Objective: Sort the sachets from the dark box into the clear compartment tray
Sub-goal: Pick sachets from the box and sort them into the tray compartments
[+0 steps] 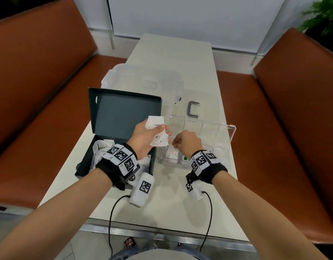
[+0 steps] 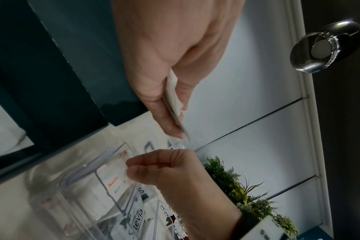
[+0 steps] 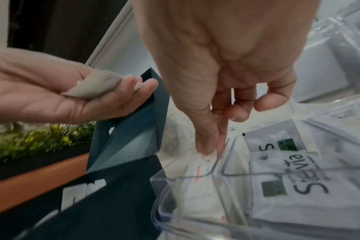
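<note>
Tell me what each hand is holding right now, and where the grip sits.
Left hand holds several white sachets, pinched between thumb and fingers at their lower ends. Right hand pinches a salt sachet by its top edge.

pale table point(image 1: 180, 59) | brown benches point(image 1: 40, 76) either side | white blind point(image 1: 190, 15) behind (green plant point(image 1: 325, 14) far right)

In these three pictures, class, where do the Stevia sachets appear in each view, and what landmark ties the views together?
Head: Stevia sachets, mostly hidden, just left of the right wrist.
Left wrist: bottom centre, below the right hand.
Right wrist: lower right, in the compartment beside the fingertips.
Shared landmark: the dark box, beside the clear tray.
</note>
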Demonstrator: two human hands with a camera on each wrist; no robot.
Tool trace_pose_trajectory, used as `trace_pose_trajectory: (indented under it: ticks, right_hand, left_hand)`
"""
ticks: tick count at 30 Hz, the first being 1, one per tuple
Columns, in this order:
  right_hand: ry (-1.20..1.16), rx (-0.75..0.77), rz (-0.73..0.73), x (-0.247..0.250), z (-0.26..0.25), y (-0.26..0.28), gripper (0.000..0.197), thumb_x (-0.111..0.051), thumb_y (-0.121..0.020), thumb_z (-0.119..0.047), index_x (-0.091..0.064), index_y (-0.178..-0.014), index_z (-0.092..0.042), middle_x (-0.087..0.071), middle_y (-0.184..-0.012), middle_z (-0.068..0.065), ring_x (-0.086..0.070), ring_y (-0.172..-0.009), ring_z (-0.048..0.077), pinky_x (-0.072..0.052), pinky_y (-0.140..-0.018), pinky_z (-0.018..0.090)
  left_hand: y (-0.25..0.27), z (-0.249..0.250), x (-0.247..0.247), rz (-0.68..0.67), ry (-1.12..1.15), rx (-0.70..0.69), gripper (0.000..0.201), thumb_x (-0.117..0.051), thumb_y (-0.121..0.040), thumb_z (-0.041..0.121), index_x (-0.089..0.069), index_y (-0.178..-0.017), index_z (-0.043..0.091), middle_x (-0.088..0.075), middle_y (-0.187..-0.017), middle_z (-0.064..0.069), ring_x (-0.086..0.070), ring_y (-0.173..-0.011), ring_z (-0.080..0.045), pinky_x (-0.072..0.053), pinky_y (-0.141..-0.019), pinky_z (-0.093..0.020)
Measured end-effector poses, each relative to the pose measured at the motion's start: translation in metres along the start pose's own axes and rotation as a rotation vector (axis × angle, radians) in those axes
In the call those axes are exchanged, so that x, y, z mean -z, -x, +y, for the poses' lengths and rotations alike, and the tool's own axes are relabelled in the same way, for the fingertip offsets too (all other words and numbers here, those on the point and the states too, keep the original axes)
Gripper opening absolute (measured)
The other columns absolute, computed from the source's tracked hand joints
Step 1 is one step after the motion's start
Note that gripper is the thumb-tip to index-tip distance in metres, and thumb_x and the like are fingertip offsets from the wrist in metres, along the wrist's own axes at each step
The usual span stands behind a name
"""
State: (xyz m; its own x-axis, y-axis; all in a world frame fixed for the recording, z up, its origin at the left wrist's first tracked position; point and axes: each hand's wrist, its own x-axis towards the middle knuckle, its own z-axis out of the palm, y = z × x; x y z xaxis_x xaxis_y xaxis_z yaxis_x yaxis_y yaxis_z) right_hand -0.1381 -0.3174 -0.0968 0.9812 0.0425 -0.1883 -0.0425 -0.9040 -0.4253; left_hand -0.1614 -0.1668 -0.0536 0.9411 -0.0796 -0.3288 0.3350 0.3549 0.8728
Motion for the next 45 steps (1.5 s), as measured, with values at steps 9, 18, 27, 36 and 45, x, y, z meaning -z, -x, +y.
trace_pose_trajectory:
  ticks: [9, 18, 27, 36, 45]
  right_hand:
    - [0.458, 0.142, 0.0, -0.016, -0.007, -0.001, 0.014, -0.057, -0.086, -0.005, -0.066, -0.091, -0.014, -0.067, -0.093, 0.006, -0.056, -0.098, 0.028, -0.034, -0.087, 0.042]
    - [0.353, 0.208, 0.034, -0.01, -0.003, 0.005, 0.017, -0.057, -0.089, -0.01, -0.072, -0.09, -0.016, -0.067, -0.095, 0.002, -0.056, -0.098, 0.025, -0.03, -0.084, 0.039]
    - [-0.48, 0.201, 0.266, 0.052, -0.014, 0.015, 0.017, -0.063, -0.089, -0.033, -0.071, -0.1, -0.023, -0.064, -0.076, -0.016, -0.057, -0.07, -0.008, -0.038, -0.062, -0.001]
    - [-0.584, 0.088, 0.18, 0.06, 0.004, 0.012, 0.004, -0.073, -0.08, -0.012, -0.07, -0.082, -0.014, -0.068, -0.073, -0.001, -0.06, -0.062, 0.005, -0.043, -0.058, 0.012]
    - [-0.731, 0.014, 0.106, 0.077, 0.035, 0.026, 0.012, -0.074, -0.081, -0.014, -0.07, -0.093, -0.012, -0.064, -0.068, -0.002, -0.054, -0.054, 0.003, -0.044, -0.05, 0.012]
  left_hand:
    - [0.001, 0.001, 0.008, -0.007, -0.003, -0.011, 0.028, -0.057, -0.094, 0.001, -0.052, -0.122, -0.001, -0.064, -0.103, -0.018, -0.066, -0.094, -0.033, -0.059, -0.077, -0.041]
    - [-0.001, 0.002, 0.01, -0.018, -0.023, -0.015, 0.029, -0.057, -0.094, 0.004, -0.053, -0.122, 0.0, -0.067, -0.103, -0.015, -0.068, -0.093, -0.031, -0.06, -0.074, -0.038]
    - [0.001, -0.005, 0.0, -0.168, -0.03, 0.035, 0.03, -0.07, -0.083, -0.001, -0.06, -0.111, 0.004, -0.07, -0.097, -0.016, -0.072, -0.085, -0.029, -0.058, -0.061, -0.035]
    - [-0.001, -0.007, -0.014, -0.208, -0.078, 0.147, 0.018, -0.051, -0.096, 0.002, -0.062, -0.111, -0.001, -0.074, -0.091, -0.019, -0.074, -0.08, -0.026, -0.06, -0.06, -0.034]
    - [-0.007, -0.021, -0.044, -0.252, -0.215, 0.001, 0.017, -0.067, -0.087, 0.004, -0.067, -0.105, 0.005, -0.073, -0.092, -0.012, -0.071, -0.076, -0.022, -0.059, -0.064, -0.031]
